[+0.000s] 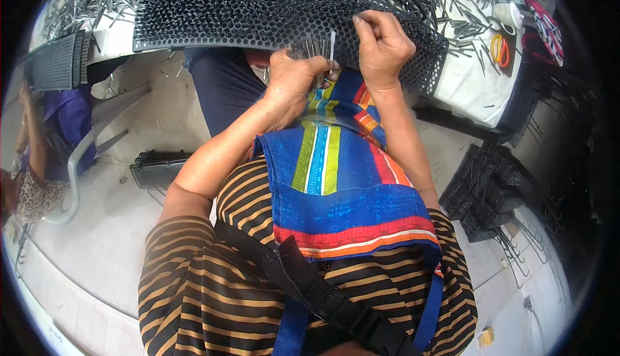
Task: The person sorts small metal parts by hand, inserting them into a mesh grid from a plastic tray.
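Note:
My left hand (289,79) is wrapped round a bundle of thin grey-black rods (309,48), their ends poking up above the thumb. One paler rod stands taller at the bundle's right side. Just beyond lies a long black perforated tray (423,51), its left and middle holes densely filled with short dark upright pieces, while open holes show toward its right end. Over that right part hovers my right hand (387,47), thumb and forefinger pinched together. Whatever may be between those fingertips is too small to make out.
Loose dark rods (106,0) are heaped over the white table behind the tray. At the right are an orange ring-shaped thing (499,50) and a white rounded object (507,15). Black racks (484,191) stand on the floor. A person (39,143) sits at left near another perforated tray (55,64).

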{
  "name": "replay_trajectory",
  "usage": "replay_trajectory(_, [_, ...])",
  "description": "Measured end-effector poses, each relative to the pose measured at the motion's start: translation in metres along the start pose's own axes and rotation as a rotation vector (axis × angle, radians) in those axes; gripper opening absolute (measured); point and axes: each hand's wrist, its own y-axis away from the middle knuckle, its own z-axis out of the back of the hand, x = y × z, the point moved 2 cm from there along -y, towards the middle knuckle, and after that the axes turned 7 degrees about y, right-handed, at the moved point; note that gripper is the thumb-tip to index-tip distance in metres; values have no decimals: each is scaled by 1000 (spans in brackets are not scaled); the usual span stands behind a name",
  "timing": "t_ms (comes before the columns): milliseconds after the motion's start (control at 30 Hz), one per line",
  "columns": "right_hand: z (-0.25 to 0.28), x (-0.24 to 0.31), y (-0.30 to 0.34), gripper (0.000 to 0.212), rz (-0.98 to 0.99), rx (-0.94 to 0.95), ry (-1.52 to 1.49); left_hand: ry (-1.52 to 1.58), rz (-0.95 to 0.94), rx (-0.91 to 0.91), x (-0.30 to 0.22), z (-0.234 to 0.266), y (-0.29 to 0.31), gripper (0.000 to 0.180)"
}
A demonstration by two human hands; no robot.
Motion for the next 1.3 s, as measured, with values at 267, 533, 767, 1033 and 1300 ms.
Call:
replay_trajectory(267, [0,-3,5,8,28,33,33,20,142,16,6,4,-3,13])
replay_trajectory(533, [3,4,16,10,-468,353,-241,93,119,50,6,4,-4,11])
replay_trajectory(767, [9,-10,21,16,-743,328,-671,9,78,36,8,-3,-1,10])
replay_trajectory(1033, [6,2,29,20,-752,494,-646,-26,72,79,6,-4,2,11])
replay_trajectory(1300, [8,-1,45,27,-854,455,-719,-74,51,89,8,-7,4,6])
